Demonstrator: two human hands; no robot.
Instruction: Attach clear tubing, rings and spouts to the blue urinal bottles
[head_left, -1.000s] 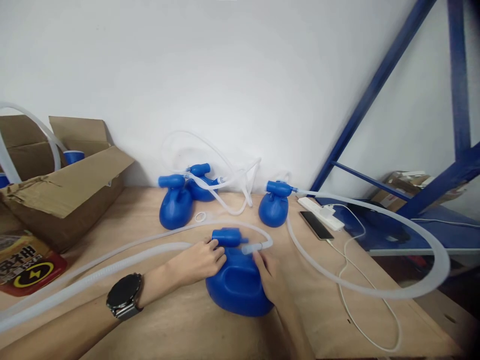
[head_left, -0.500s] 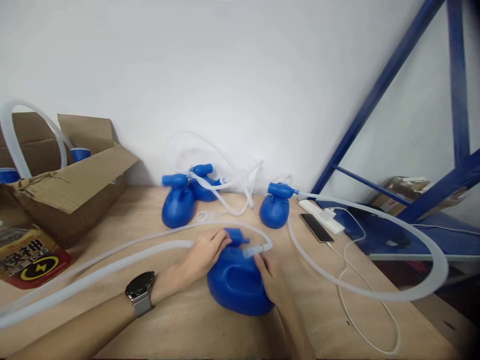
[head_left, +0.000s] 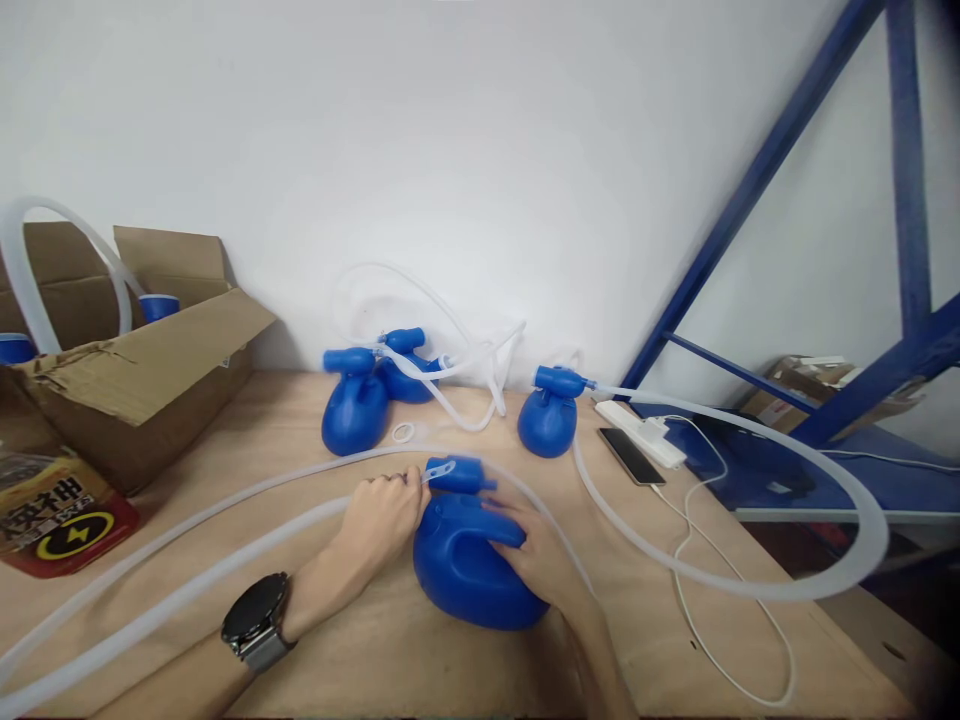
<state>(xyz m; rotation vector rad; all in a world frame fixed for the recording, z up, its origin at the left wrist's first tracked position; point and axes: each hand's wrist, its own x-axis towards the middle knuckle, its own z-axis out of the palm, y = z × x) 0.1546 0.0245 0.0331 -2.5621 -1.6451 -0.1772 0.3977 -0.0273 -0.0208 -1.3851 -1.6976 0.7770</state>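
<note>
A blue plastic urinal bottle (head_left: 469, 590) with a side handle rests on the table in front of me. My right hand (head_left: 536, 545) is wrapped round its handle. At the bottle's mouth sits a blue spout piece (head_left: 461, 474) with a narrow nozzle pointing right. My left hand (head_left: 386, 510), wearing a watch, pinches a small translucent strap (head_left: 439, 471) with holes against the spout's left side. A thin clear hose (head_left: 300, 473) curves behind the bottle and passes behind my right forearm, its end hidden. A thicker pale hose (head_left: 225, 557) runs left from behind my left hand.
Several more blue bottles (head_left: 546, 424) with hoses stand along the wall, beside a white ring (head_left: 403, 432). An open cardboard box (head_left: 172, 400) and a labelled jug (head_left: 67, 515) are left. A phone (head_left: 631, 456), power strip (head_left: 641, 433) and cable lie right, near a blue metal frame (head_left: 750, 210).
The clear hose's end has left the spot beside the nozzle. My right hand has moved onto the bottle's handle. My left hand has shifted slightly left, and the strap now shows.
</note>
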